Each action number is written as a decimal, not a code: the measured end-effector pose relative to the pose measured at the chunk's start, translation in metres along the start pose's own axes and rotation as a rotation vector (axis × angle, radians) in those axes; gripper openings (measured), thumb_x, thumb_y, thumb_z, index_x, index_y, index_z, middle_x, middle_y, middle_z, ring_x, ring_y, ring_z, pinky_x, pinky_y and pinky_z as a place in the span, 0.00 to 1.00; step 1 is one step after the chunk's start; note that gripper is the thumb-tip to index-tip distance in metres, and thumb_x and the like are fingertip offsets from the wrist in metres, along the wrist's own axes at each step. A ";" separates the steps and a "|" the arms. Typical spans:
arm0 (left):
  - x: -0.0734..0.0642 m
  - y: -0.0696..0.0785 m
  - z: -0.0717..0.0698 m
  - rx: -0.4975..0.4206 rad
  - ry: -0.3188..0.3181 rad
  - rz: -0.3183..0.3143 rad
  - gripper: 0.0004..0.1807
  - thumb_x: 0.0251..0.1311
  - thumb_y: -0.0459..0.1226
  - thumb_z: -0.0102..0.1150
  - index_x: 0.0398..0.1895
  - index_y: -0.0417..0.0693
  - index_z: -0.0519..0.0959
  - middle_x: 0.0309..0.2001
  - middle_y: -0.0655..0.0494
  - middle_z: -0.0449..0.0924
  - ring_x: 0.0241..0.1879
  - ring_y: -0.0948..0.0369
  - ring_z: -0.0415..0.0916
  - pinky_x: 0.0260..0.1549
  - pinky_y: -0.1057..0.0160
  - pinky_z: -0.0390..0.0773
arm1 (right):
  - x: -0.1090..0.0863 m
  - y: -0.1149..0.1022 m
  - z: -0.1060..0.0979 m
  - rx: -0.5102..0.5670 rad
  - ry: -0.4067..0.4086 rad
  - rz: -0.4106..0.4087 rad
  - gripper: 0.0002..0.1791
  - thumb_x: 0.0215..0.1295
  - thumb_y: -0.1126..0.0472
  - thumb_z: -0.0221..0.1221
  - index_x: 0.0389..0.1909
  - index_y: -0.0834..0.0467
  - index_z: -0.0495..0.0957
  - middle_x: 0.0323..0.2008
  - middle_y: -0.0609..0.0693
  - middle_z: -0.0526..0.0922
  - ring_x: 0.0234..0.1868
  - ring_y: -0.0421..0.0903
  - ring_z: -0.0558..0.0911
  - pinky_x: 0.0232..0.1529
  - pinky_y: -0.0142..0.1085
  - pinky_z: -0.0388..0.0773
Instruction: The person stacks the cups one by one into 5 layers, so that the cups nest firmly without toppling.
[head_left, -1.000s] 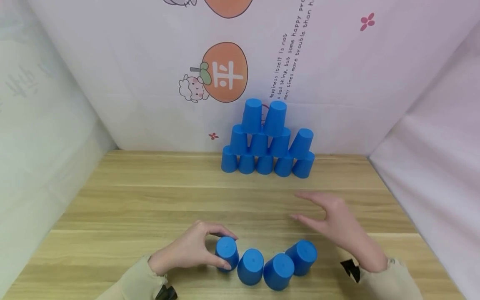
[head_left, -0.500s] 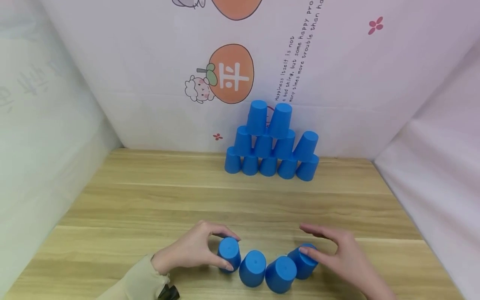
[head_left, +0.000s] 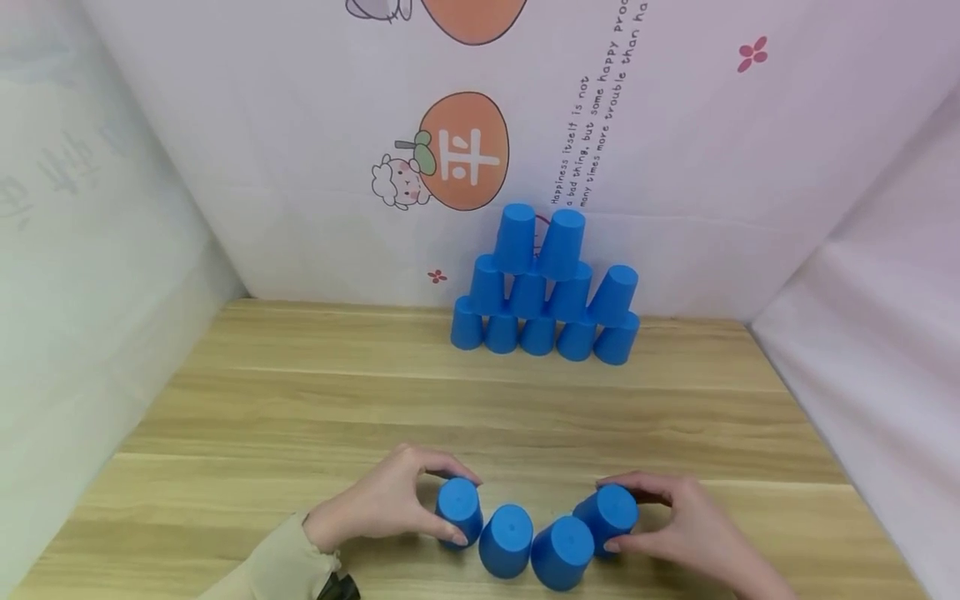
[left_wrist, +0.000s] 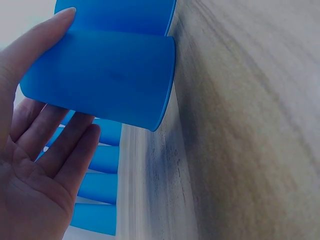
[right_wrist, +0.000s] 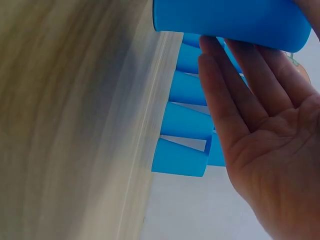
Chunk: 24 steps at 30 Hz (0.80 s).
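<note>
Four-cup wording aside, several upside-down blue cups stand in a short curved row near the front of the table. My left hand point(head_left: 378, 504) holds the leftmost cup point(head_left: 459, 510) between thumb and fingers; in the left wrist view this cup point(left_wrist: 100, 77) has the thumb on one side and fingers along the other. At the row's right end, my right hand point(head_left: 690, 529) grips the rightmost cup point(head_left: 613, 510), thumb in front and fingers behind. Its wall point(right_wrist: 230, 20) lies against the fingers in the right wrist view. Two more cups, one left-hand point(head_left: 505, 542) and one right-hand point(head_left: 561, 554), stand between the hands.
Farther back, a stepped wall of upside-down blue cups point(head_left: 528, 292) rises in three tiers, with two cups on top. Behind it hangs a white printed cloth point(head_left: 300, 167). Bare wooden table point(head_left: 375, 400) lies between the tiers and the front row.
My right hand has come down and inward from above the table to the rightmost cup, and its fingers have closed round it. My left hand keeps its hold on the leftmost cup.
</note>
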<state>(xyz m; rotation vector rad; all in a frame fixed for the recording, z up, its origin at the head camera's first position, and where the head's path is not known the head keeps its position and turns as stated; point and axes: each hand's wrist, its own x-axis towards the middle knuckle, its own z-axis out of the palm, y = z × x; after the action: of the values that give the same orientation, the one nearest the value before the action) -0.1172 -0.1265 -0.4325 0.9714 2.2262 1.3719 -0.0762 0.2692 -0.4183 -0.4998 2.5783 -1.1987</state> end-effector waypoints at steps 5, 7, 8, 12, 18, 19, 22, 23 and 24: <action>0.000 -0.001 0.002 -0.004 -0.005 -0.005 0.29 0.51 0.49 0.79 0.57 0.54 0.84 0.52 0.64 0.85 0.55 0.65 0.78 0.60 0.51 0.73 | 0.011 0.006 -0.003 0.005 0.070 -0.080 0.31 0.57 0.48 0.75 0.61 0.54 0.81 0.52 0.40 0.85 0.52 0.41 0.83 0.51 0.38 0.81; 0.000 -0.001 0.002 -0.002 0.000 0.000 0.29 0.51 0.49 0.80 0.57 0.54 0.84 0.52 0.64 0.85 0.55 0.65 0.78 0.60 0.51 0.73 | 0.020 0.009 -0.007 -0.012 0.148 -0.133 0.30 0.58 0.52 0.75 0.61 0.55 0.81 0.53 0.42 0.85 0.52 0.42 0.83 0.52 0.39 0.81; 0.000 -0.001 0.002 -0.002 0.002 0.002 0.30 0.51 0.49 0.80 0.57 0.54 0.84 0.52 0.63 0.85 0.55 0.65 0.78 0.60 0.51 0.73 | 0.025 0.011 -0.010 -0.026 0.187 -0.151 0.30 0.59 0.53 0.75 0.62 0.54 0.80 0.54 0.43 0.85 0.53 0.41 0.83 0.52 0.38 0.80; 0.000 0.000 0.001 -0.006 0.008 0.006 0.30 0.50 0.48 0.80 0.57 0.54 0.84 0.52 0.63 0.85 0.55 0.65 0.78 0.60 0.52 0.73 | 0.049 0.019 -0.028 -0.067 0.330 -0.205 0.32 0.62 0.61 0.73 0.68 0.55 0.76 0.59 0.52 0.82 0.54 0.39 0.81 0.53 0.32 0.79; 0.000 0.000 0.001 -0.008 0.012 0.006 0.29 0.50 0.48 0.81 0.57 0.54 0.84 0.52 0.63 0.85 0.55 0.65 0.78 0.60 0.52 0.73 | 0.083 0.020 -0.053 -0.051 0.500 -0.214 0.35 0.61 0.65 0.73 0.67 0.62 0.70 0.57 0.59 0.82 0.52 0.31 0.78 0.54 0.28 0.75; 0.000 0.000 0.002 -0.006 0.013 0.006 0.29 0.50 0.48 0.81 0.57 0.54 0.84 0.52 0.63 0.85 0.55 0.65 0.78 0.60 0.52 0.73 | 0.087 0.018 -0.056 -0.043 0.529 -0.215 0.34 0.59 0.65 0.73 0.65 0.62 0.70 0.56 0.58 0.83 0.52 0.31 0.78 0.54 0.29 0.75; 0.000 0.001 0.001 -0.008 0.012 0.006 0.29 0.50 0.47 0.80 0.57 0.54 0.84 0.52 0.63 0.85 0.55 0.65 0.78 0.60 0.52 0.73 | 0.097 0.013 -0.064 -0.032 0.618 -0.219 0.33 0.56 0.65 0.76 0.60 0.63 0.72 0.54 0.57 0.84 0.52 0.32 0.79 0.55 0.31 0.72; -0.001 0.001 0.001 -0.009 0.012 0.006 0.29 0.50 0.48 0.80 0.57 0.53 0.84 0.52 0.62 0.85 0.55 0.65 0.78 0.60 0.52 0.73 | 0.100 0.010 -0.066 -0.030 0.645 -0.217 0.32 0.55 0.65 0.76 0.59 0.62 0.73 0.54 0.55 0.84 0.51 0.32 0.79 0.55 0.31 0.71; -0.001 0.002 0.001 -0.010 0.011 0.005 0.29 0.50 0.48 0.80 0.57 0.53 0.84 0.52 0.62 0.85 0.55 0.65 0.78 0.60 0.52 0.73 | 0.103 0.008 -0.068 -0.023 0.668 -0.216 0.31 0.55 0.65 0.76 0.59 0.62 0.74 0.53 0.54 0.84 0.51 0.32 0.79 0.55 0.32 0.71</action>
<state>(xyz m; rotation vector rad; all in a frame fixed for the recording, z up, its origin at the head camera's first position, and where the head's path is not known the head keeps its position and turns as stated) -0.1154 -0.1256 -0.4317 0.9690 2.2242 1.3930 -0.1962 0.2791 -0.3901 -0.4457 3.1508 -1.6349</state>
